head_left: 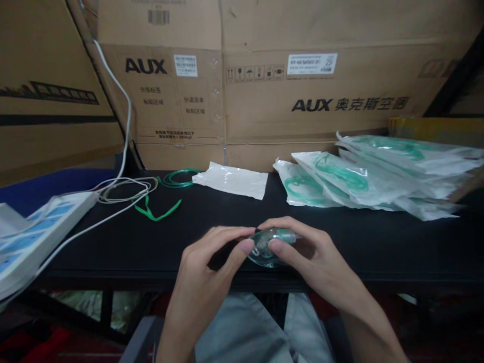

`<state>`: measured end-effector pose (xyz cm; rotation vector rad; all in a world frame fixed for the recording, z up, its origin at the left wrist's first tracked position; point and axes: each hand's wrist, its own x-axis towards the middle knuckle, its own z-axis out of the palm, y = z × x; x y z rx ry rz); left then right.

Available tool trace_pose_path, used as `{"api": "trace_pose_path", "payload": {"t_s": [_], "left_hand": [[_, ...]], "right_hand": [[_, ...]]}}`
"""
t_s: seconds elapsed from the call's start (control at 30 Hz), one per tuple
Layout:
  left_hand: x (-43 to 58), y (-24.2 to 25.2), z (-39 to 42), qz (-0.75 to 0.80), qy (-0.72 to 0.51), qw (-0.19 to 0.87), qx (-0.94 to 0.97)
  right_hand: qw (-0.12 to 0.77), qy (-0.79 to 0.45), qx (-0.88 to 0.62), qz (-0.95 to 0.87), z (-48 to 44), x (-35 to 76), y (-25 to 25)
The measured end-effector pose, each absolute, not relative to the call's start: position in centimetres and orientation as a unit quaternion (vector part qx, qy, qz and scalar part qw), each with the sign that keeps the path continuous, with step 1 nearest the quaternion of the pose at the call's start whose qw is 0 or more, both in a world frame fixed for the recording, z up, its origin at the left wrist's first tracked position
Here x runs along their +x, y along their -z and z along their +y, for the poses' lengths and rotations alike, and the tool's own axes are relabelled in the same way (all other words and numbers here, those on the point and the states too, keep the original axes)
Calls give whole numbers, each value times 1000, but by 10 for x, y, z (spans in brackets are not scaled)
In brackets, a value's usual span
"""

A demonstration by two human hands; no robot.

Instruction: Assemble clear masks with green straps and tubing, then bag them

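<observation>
Clear plastic mask (269, 247), small and domed, see-through shell with a pale green tint and a green fitting on its right end; some glare on the top, and the finer detail is too small to read. It sits at the middle of the front edge of the black table (378, 242), partly hanging out past that edge, above the person's lap. Left hand (212, 267) closes on it from the left, thumb tip pressed on the near face and fingers curled over the top. Right hand (313, 257) closes on it from the right the same way, thumb tip on the near face next to the left thumb and fingers wrapped over the green end. Both grips are narrow and firmly on the mask, which is not resting flat on the table as far as I can tell. At the table's back edge, middle: one flat white plastic bag (232, 180), lying loose. Back right of the table: a fanned stack of sealed bags (378, 171) with green tubing visible through the film. Back left of the table: a green tubing coil (177, 178), a loose green strap (157, 209) just in front of it, and a white cable (124, 101) running up off the table. Left end of the table: a white power strip (38, 232). Behind the table: cardboard boxes (264, 91) printed AUX.
</observation>
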<state>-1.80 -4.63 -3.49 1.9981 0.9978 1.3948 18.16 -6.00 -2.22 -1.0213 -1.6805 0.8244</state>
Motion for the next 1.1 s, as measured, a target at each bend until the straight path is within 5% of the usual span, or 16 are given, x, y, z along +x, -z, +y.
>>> {"api": "trace_pose_path", "payload": {"t_s": [1.1], "left_hand": [[-22, 41, -43, 341, -519, 267, 737]], "right_hand": [[467, -304, -363, -747, -65, 187, 22]]}}
